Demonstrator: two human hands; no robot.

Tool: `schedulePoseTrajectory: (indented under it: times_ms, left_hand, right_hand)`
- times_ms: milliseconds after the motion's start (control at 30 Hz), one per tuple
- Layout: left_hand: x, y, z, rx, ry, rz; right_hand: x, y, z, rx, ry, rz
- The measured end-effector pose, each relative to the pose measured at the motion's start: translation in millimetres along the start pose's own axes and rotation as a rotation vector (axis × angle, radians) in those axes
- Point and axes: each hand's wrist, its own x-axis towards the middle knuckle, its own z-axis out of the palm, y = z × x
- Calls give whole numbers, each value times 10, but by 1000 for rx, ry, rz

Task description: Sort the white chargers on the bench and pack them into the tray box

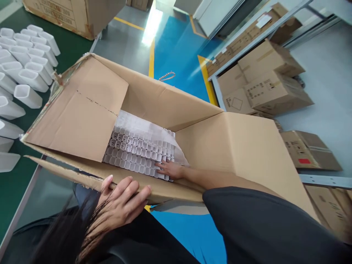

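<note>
A large open cardboard box (178,98) lies in front of me. Deep inside it, rows of small white square-mouthed plastic cups (132,149) are packed tightly, partly covered by a thin white translucent sheet (143,126). My right hand (172,169) reaches into the box with its fingers spread over the cups at the near right end; whether it presses on them I cannot tell. My left hand (121,198) grips the near wall of the box, its fingers bent over the top edge. A folded flap (79,106) hides the left part of the contents.
On the green table (68,49) at left stand many tall white plastic containers (34,79) and another carton (63,14). A metal rack (264,36) with cardboard cartons (275,88) stands at right. Blue floor (178,47) with yellow lines lies beyond the box.
</note>
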Motion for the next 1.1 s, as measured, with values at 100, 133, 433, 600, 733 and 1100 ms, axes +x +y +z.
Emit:
schedulePoseTrajectory:
  times_ms: [100, 133, 433, 600, 733, 1100]
  left_hand:
    - [26, -20, 3, -14, 43, 28]
    - [42, -24, -1, -19, 45, 30]
    - [62, -55, 14, -23, 64, 44]
    - [47, -73, 18, -20, 60, 36]
    - [77, -87, 9, -12, 66, 40]
    - [111, -107, -31, -23, 83, 41]
  right_hand:
    - [43, -31, 68, -8, 36, 29]
    - [52, -37, 85, -4, 42, 32]
    - [90, -28, -8, 76, 28, 67]
    - [95, -36, -264, 117, -53, 69]
    - [51, -23, -533, 167, -84, 80]
    - [-228, 238, -1435, 360, 60, 270]
